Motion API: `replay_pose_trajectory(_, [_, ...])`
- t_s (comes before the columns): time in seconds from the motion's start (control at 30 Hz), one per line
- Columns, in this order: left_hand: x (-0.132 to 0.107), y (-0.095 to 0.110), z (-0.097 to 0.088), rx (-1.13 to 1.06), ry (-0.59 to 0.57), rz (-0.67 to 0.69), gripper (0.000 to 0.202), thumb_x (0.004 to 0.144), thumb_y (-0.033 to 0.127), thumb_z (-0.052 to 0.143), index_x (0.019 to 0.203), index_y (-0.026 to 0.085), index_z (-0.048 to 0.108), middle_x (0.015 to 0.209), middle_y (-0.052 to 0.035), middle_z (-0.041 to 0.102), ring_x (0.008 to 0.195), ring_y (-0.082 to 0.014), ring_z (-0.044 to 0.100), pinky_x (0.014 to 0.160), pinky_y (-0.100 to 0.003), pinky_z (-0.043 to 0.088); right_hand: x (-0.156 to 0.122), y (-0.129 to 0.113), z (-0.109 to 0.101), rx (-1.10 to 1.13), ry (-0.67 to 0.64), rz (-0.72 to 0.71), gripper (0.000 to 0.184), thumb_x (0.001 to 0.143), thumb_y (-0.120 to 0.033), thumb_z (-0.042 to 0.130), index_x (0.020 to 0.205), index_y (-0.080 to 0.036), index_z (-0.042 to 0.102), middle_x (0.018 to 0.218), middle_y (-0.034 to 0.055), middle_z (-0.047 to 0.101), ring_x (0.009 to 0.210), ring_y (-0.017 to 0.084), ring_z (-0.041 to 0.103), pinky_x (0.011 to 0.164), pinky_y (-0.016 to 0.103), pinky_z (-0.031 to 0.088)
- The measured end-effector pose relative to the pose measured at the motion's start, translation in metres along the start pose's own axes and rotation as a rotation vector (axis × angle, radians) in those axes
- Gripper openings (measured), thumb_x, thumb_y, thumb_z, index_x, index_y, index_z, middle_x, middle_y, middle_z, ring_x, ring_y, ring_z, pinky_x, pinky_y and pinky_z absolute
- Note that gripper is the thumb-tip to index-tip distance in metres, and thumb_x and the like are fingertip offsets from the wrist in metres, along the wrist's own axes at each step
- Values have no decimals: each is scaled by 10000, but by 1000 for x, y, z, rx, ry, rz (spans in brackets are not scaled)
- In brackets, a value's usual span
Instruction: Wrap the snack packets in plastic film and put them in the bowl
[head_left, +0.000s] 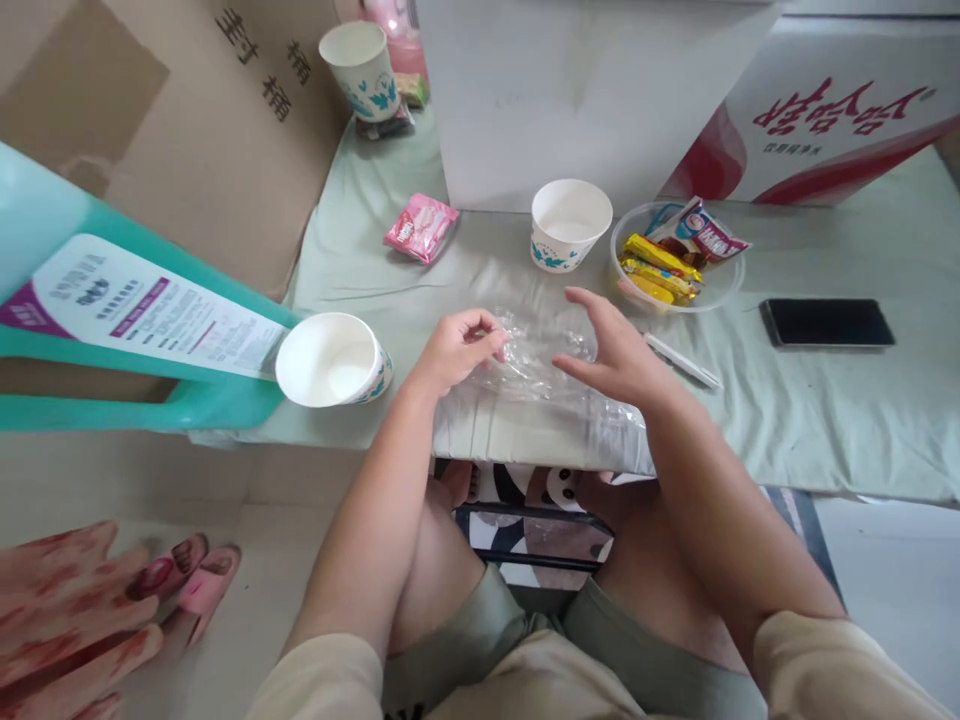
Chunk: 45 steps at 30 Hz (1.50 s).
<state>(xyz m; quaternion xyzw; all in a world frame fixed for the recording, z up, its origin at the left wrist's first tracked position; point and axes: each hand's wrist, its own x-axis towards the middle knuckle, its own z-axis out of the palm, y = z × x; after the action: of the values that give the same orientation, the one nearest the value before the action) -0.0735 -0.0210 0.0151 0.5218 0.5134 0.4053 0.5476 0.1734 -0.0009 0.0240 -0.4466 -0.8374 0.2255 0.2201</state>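
A crumpled clear plastic bag lies on the cloth-covered table in front of me. My left hand is closed in a pinch at its left side, fingertips on the film. Over its right side is my right hand, thumb and fingers spread, with nothing held between them. Just beyond the bag stands a white paper cup with blue leaf prints. To its right, a clear round plastic bowl holds several yellow-wrapped snacks and a dark snack packet. A white pen-like object lies beside my right wrist.
A pink packet lies back left. Another paper cup tilts by a large teal bottle; a third cup is farther back. A phone lies right. Cardboard boxes and a white box stand behind.
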Motion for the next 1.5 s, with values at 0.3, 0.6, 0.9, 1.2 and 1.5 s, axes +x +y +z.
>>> replay_pose_trajectory(0.3, [12,-8,-17,-29,210,50,197,723,212,733,860,196,592,780,27,658,544,-73,594,499,-191,432,13,-10,1,116,-329,185,198,860,-350,572,747,-196,624,612,0,625,556,127,519,601,275,363])
replay_pose_trajectory(0.6, [3,-3,38,-766,165,-285,380,877,528,620,998,169,652,1112,-128,730,1051,-206,705,878,-303,569,-19,4,20,828,221,738,340,747,-510,692,768,-242,484,517,-59,530,432,105,486,424,227,329])
replay_pose_trajectory(0.9, [17,-1,70,-322,-105,-301,200,912,172,554,1062,168,687,955,-70,772,862,-160,731,828,-305,581,-27,-2,11,966,40,804,380,708,-451,771,961,-219,608,634,-18,657,538,139,625,476,234,447])
replay_pose_trajectory(1.2, [15,5,39,-11,-320,-313,338,1012,237,426,1318,208,566,607,24,671,499,-127,672,458,-188,457,-20,9,10,1019,27,631,407,684,-464,788,978,-234,625,780,-15,680,592,128,649,502,238,460])
replay_pose_trajectory(1.5, [10,6,21,-122,-218,-211,254,915,284,606,1162,230,626,449,118,409,330,-57,334,382,-182,280,-13,5,9,1289,187,720,424,676,-382,748,1051,-279,580,788,-38,629,628,115,606,568,244,506])
